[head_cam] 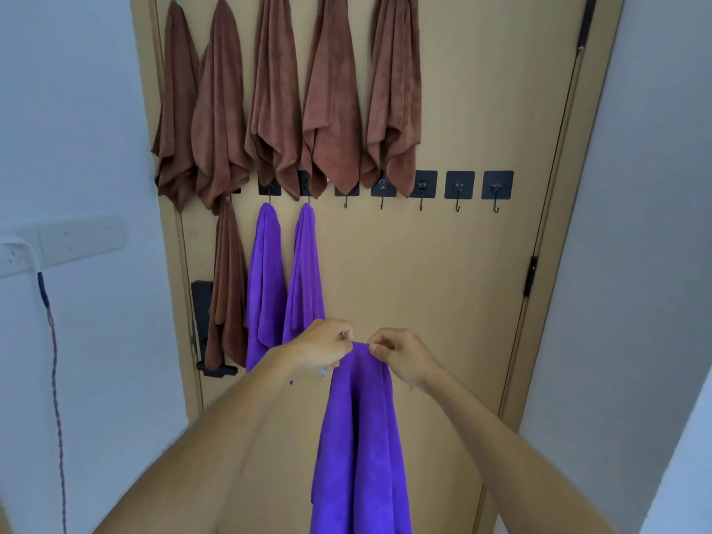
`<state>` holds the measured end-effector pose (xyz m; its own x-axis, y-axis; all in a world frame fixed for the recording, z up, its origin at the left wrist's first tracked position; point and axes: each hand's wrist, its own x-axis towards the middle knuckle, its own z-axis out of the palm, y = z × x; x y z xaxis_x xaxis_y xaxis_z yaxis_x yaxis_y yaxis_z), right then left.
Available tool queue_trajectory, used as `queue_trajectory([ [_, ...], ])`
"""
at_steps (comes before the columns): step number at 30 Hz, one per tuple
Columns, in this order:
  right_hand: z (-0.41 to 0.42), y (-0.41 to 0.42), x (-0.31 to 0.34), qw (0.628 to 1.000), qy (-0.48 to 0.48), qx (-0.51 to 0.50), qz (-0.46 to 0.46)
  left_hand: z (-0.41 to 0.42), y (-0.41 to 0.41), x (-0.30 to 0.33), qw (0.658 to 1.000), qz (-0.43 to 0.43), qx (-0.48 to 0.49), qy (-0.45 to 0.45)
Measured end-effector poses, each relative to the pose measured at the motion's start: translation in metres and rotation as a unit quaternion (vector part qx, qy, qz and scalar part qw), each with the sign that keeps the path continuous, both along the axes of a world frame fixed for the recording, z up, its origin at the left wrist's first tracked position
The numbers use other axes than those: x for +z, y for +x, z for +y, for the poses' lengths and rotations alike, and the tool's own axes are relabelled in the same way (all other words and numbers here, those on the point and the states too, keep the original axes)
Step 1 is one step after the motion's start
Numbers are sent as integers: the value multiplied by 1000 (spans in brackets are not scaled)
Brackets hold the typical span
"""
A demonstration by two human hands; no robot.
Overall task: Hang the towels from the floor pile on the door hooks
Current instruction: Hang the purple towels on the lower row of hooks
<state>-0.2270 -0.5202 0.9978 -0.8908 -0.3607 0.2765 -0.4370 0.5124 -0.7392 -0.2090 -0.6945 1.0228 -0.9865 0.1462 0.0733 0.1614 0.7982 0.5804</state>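
A purple towel (360, 449) hangs straight down in front of the tan door (443, 283). My left hand (323, 346) and my right hand (400, 356) both pinch its top edge, a short gap between them. Two purple towels (266, 279) and one brown towel (229, 287) hang from the left hooks of the lower row. Several brown towels (331, 98) hang from an upper row. Bare black hooks (458, 190) run along the right part of the lower row. The floor pile is out of view.
A black door handle and lock (206, 333) sit at the door's left edge behind the brown towel. Wall sockets (57, 244) and a dangling cable (54, 360) are on the left wall. A black hinge (531, 275) is at the door's right edge.
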Motion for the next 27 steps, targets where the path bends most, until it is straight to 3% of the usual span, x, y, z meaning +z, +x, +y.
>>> queue_trajectory([
  [11,-21,-128,45,999,17,9,37,-19,-118,38,999,35,1,31],
  [20,-65,-213,93,985,-4,-20,174,-58,-210,83,980,198,-4,20],
  [27,-92,-282,130,962,74,-116,238,-85,-282,122,959,282,-34,3],
])
